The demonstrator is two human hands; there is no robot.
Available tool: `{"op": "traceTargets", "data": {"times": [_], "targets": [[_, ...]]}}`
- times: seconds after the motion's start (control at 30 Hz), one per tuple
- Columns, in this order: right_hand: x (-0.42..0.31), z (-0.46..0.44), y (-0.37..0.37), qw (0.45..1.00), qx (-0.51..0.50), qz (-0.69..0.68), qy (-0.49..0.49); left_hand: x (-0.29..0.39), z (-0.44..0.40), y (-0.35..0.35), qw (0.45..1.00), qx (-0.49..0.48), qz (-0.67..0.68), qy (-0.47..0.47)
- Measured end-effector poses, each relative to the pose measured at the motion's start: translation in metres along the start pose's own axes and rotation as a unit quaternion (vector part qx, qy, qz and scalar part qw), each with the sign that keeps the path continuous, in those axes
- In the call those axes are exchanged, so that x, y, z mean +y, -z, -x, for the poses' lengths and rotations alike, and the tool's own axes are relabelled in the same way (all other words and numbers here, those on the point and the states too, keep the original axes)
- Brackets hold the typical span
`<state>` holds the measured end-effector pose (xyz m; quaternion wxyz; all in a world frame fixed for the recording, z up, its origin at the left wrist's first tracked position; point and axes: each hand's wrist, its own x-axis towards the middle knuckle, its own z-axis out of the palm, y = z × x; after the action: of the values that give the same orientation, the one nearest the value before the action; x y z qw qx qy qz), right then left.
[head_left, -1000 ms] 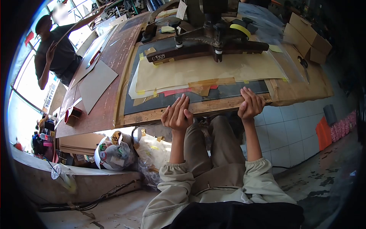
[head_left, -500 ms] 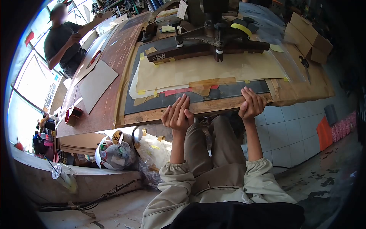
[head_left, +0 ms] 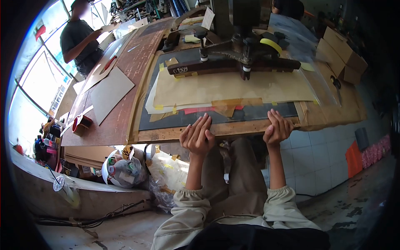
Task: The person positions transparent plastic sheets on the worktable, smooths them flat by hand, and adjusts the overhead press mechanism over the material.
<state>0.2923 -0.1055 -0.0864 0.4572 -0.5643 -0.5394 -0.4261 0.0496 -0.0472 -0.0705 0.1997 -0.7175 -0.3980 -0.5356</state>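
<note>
My left hand [head_left: 197, 136] is at the near wooden edge of the worktable, fingers extended, slightly bent and holding nothing. Farther right along the same edge, my right hand [head_left: 278, 127] has the same loose, open pose. Just beyond them lies a dark mat [head_left: 166, 123] with a large cream sheet [head_left: 200, 91] on it. Brown tape [head_left: 237, 101] and a red strip [head_left: 199, 110] show at the sheet's near border. A dark bar [head_left: 233, 66], part of a press-like metal fixture [head_left: 246, 46], crosses the far part of the sheet.
A person [head_left: 81, 39] stands at the far left holding a flat piece. Grey board [head_left: 110, 96] and a tape roll [head_left: 81, 125] lie left. Scissors [head_left: 336, 86] and a cardboard box [head_left: 342, 56] are at the right. Below left is a bag of plastic bottles [head_left: 125, 168].
My view has tilted, so the table appears slightly lower and farther right. Both hands keep almost the same pose at the edge. The person at left has lowered a hand toward the flat piece.
</note>
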Motion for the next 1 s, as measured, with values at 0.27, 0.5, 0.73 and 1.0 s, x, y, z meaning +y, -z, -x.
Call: {"op": "traceTargets", "data": {"times": [0.27, 0.5, 0.73, 1.0], "targets": [[-0.001, 0.001, 0.007, 0.999, -0.034, -0.004, -0.003, 0.002, -0.001, 0.01, 0.999, -0.048, 0.014, 0.011], [-0.001, -0.003, 0.024, 0.989, -0.142, -0.023, -0.02, 0.003, 0.002, 0.014, 0.996, -0.082, 0.009, 0.016], [-0.004, -0.015, 0.048, 0.957, -0.284, -0.046, -0.044, 0.002, 0.004, 0.012, 0.996, -0.079, 0.02, 0.021], [-0.01, -0.038, 0.072, 0.914, -0.404, -0.025, 0.01, 0.0, 0.005, 0.017, 0.994, -0.102, 0.036, 0.002]]}}
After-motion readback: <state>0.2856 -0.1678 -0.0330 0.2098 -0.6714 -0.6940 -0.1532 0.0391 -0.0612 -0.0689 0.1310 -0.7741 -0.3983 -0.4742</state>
